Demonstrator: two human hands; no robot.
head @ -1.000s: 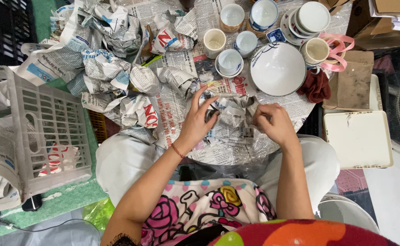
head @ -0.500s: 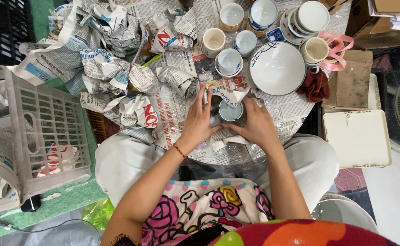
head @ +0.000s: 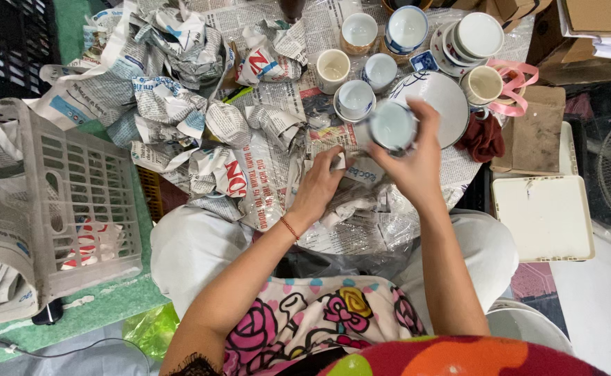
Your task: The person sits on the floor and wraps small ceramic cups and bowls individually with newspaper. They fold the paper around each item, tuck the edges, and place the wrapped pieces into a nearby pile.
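Cup (head: 393, 126), small, white inside with a dark rim, sits lifted in the right hand (head: 417, 163) above the newspaper-covered table (head: 277, 28), just in front of the large white plate (head: 444, 97). It is tipped so its mouth faces the camera, probably so the inside can be looked over once it is free of its paper. The right hand's fingers curl around the cup's side and base, pressed together on its far wall, with the thumb on the near side; the forearm rises from the lap at a steep angle, wrist bent back.

Below and to the left, the left hand (head: 317, 186) rests on the loose wrapping sheet (head: 361, 174), fingers bent and pinching a fold of it, likely holding the paper down while the cup comes away. A thin red bracelet (head: 289, 228) circles that wrist, and the arm reaches forward across the knee.

Around them lie crumpled newspaper balls (head: 215, 132), a cluster of other cups and saucers (head: 389, 42) at the far edge, a dark red cloth (head: 483, 136) beside a pink ribbon (head: 514, 87), and a grey plastic basket (head: 61, 202) well off to the left.
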